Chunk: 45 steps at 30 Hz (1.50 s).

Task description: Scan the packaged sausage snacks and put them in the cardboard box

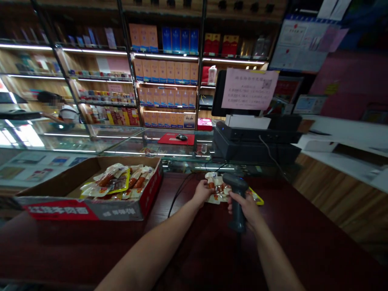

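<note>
Right hand (pixel 249 207) seemingly round scanner (pixel 238 220)

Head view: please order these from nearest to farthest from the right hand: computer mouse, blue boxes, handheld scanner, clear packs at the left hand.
1. Handheld scanner: in the right hand.
2. Clear packs: just to its left, at the left hand.
3. Computer mouse: farther ahead, leftward, on the red mat.
4. Blue boxes: farthest, high at the back.
</note>
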### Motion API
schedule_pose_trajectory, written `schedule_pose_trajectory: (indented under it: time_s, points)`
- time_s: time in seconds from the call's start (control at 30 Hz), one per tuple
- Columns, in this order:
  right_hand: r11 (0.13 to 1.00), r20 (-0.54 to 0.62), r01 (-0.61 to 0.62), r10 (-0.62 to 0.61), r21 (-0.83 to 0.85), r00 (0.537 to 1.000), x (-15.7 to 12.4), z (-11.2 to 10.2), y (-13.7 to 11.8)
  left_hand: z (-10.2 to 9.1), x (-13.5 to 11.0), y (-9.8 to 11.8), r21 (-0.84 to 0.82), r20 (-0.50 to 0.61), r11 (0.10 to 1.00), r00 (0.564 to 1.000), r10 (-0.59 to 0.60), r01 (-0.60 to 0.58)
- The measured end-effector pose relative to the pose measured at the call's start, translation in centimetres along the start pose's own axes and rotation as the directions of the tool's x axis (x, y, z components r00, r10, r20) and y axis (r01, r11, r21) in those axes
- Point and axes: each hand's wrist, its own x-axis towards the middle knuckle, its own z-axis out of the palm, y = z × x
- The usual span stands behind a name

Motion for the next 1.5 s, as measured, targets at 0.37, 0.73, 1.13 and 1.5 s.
schedule_pose_trajectory:
  time_s: [0.37,0.73,1.13,1.5]
  points:
    - [0.998,0.007,-0.011,0.011,0.059,1.000,-0.5,-1.1,-0.3,2.5,0.6,-0.6,0.686,-0.005,0.687,0.942,0.336,-0.241]
    - [0.997,0.118,-0.054,0.048,0.050,0.992,-0.3,1.4,0.8,-6.0,-3.3,7.5,0.770,-0.007,0.501,0.780,0.626,-0.395]
    - [0.998,0.207,-0.032,0.021,0.050,0.978,-1.8,6.8,1.5,-29.3,-8.6,18.0,0.848,-0.517,0.049,0.802,0.299,0.528]
    - [0.999,0.246,-0.045,0.039,0.017,0.969,-1.3,8.3,2.8,-30.1,-8.6,17.5,0.816,-0.566,0.128,0.738,0.367,0.563]
